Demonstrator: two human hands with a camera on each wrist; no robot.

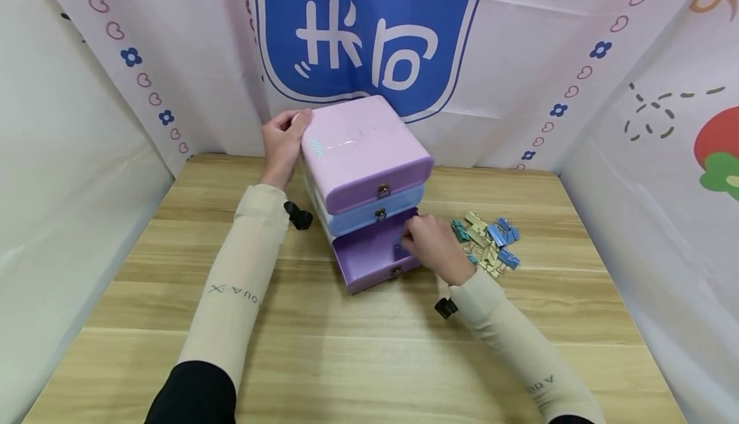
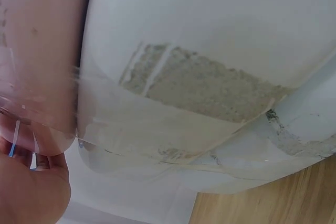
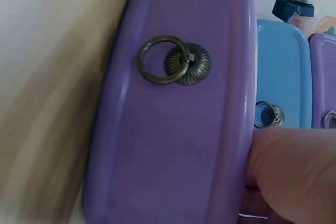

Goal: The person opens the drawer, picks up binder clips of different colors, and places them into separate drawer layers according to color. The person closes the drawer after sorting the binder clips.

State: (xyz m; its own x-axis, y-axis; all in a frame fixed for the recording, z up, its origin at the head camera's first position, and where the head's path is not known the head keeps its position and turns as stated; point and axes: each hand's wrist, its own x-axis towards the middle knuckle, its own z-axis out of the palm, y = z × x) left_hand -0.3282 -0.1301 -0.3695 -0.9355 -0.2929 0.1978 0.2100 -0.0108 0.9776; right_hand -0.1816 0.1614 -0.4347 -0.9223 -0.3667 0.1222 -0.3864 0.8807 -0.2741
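A small three-tier drawer cabinet (image 1: 358, 148) stands at the back of the table, pink on top with a blue drawer (image 1: 358, 217) in the middle. Its purple bottom drawer (image 1: 369, 279) is pulled out. My left hand (image 1: 281, 145) grips the cabinet's upper back-left corner, thumb on top. Inside the right part of the bottom drawer, the curled fingers of my right hand (image 1: 435, 247) pinch a small blue binder clip (image 1: 398, 242), mostly hidden by the fingers. In the right wrist view the drawer's front, with its brass ring pull (image 3: 163, 60), hides my fingertips.
Right of the cabinet lies a loose pile of binder clips (image 1: 491, 238), yellow, blue and teal. White printed cloth walls (image 1: 491, 90) enclose the wooden table (image 1: 358, 360) at the back and sides.
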